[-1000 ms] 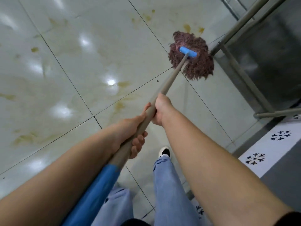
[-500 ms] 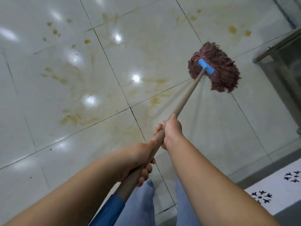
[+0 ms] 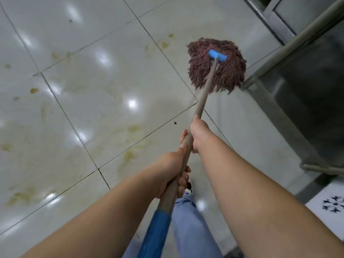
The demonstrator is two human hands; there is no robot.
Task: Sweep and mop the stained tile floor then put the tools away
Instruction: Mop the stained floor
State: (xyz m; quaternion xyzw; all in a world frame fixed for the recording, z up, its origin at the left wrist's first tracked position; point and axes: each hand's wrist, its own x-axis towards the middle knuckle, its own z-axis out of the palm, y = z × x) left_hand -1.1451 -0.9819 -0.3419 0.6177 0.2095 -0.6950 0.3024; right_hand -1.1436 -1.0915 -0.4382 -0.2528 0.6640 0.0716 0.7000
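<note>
A: In the upper right of the frame, your mop head (image 3: 216,67) lies splayed on the tile floor (image 3: 104,94), just beside the foot of the metal frame (image 3: 290,43). How does it feel to push?

B: You tell me. It looks soft and floppy, a mass of reddish strands under a blue clamp (image 3: 217,56).

A: Right, so judge it as heavy at the far end if those strands are wet, and it will likely drag, not glide. The tiles are glossy, so expect the strands to slide once they move, and expect the floor to be slick under your shoe.

B: And the handle (image 3: 203,98)?

A: Stiff and straight, smooth along the bare stretch, with a blue sleeve (image 3: 156,235) low near your body. Your right hand (image 3: 198,135) has its grip wrapped fully round the shaft, higher up toward the mop. Your left hand (image 3: 167,172) has its grip closed round the shaft too, just below, fingers curled underneath.

B: Hands nearly touching, then.

A: Yes. For more leverage on the yellow-brown stains (image 3: 128,157) at centre and left of the frame, you would probably do better spreading them apart.
</note>
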